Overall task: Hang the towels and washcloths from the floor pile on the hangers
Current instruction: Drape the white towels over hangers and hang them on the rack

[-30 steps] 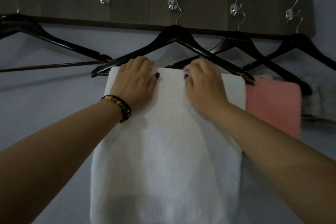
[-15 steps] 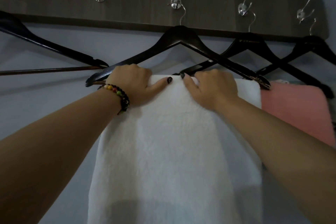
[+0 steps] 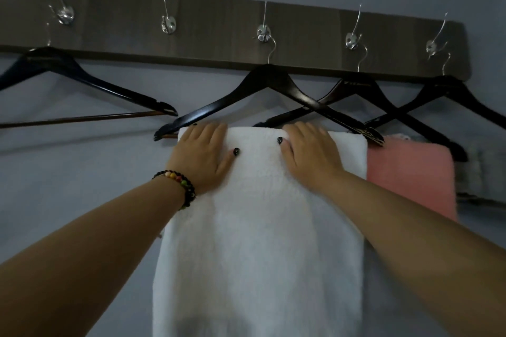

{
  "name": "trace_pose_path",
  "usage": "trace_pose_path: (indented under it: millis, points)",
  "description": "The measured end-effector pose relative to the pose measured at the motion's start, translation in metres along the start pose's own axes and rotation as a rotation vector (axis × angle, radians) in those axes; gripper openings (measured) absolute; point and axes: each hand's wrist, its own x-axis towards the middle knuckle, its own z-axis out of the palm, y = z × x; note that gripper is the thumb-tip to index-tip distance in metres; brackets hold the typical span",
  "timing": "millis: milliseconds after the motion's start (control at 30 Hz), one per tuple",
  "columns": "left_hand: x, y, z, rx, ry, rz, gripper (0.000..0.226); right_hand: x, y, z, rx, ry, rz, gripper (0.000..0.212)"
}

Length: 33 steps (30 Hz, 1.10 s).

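White towel [image 3: 260, 241] lies folded over the bar of our middle hanger [image 3: 269, 82], both our left hand [image 3: 205, 156] and right hand [image 3: 309, 153] pressing flat-fingered on its fold, gripping nothing, and uneven smoothing could tip the hanger, its right end crossing the neighbouring hanger [image 3: 353, 87] just beside the pink towel [image 3: 410, 172], open wall leftward.

Both hands [image 3: 204, 156] now flatter on white towel [image 3: 260, 241], thumbs apart.

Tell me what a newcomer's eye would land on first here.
First the white towel, draped over the bar of the middle black hanger and filling the centre. Next the left hand and right hand, lying on its top fold. Then the pink towel hanging just right of it.
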Motion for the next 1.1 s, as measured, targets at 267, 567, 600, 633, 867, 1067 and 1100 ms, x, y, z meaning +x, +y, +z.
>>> trace_pose_path:
  millis: [267, 567, 600, 633, 867, 1067, 1100]
  points:
    - [-0.043, 0.011, -0.068, 0.003, -0.308, -0.08, 0.073, -0.034, -0.013, -0.066, 0.096, -0.366, -0.012, 0.056]
    - [-0.102, 0.006, -0.133, 0.052, -0.455, -0.134, 0.075, -0.066, -0.047, -0.111, 0.17, -0.533, -0.014, 0.067]
    - [-0.11, 0.004, -0.14, 0.061, -0.471, -0.134, 0.075, -0.068, -0.054, -0.117, 0.175, -0.546, -0.016, 0.068]
    - [-0.118, 0.001, -0.147, 0.071, -0.488, -0.134, 0.075, -0.069, -0.062, -0.122, 0.182, -0.558, -0.021, 0.068]
    - [-0.174, -0.045, -0.198, 0.066, -0.558, -0.142, 0.075, -0.072, -0.145, -0.16, 0.282, -0.607, -0.046, 0.069]
    - [-0.246, -0.103, -0.246, 0.039, -0.629, -0.115, 0.075, -0.088, -0.247, -0.174, 0.383, -0.64, -0.037, 0.069]
    - [-0.259, -0.114, -0.256, 0.029, -0.646, -0.113, 0.075, -0.091, -0.266, -0.175, 0.41, -0.648, -0.024, 0.069]
